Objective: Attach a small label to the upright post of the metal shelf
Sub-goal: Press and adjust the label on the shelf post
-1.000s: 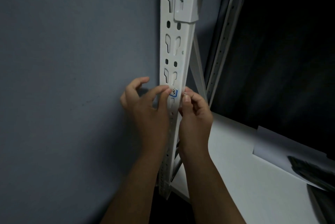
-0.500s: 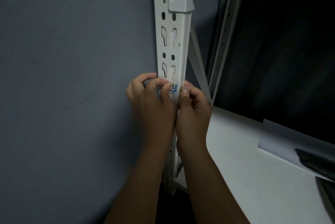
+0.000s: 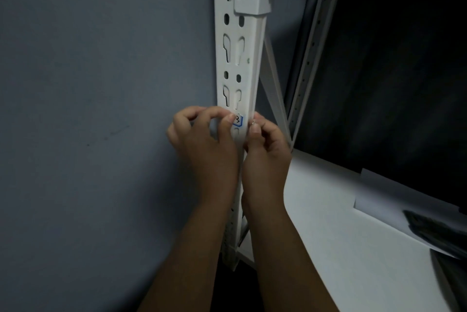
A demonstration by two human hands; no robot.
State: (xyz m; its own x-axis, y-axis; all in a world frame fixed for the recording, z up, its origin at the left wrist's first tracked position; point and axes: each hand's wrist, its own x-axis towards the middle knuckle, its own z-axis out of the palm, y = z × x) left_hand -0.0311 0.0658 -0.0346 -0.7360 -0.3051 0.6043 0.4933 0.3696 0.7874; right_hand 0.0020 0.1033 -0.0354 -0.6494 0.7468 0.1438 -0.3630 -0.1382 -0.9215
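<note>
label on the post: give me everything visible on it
The label is a small white sticker with a blue border and a dark handwritten mark that I cannot read. It lies on the front face of the white upright post, just below a pair of keyhole slots. The left hand covers its left edge with a fingertip, apparently pressing it; the right hand is at the post's right edge beside it, contact with the label unclear. Its lower part appears to overlap a slot.

We see a white shelf board running off to our right beside the slotted white upright post. A pale sheet of paper lies flat on it, with something dark resting on that sheet.
</note>
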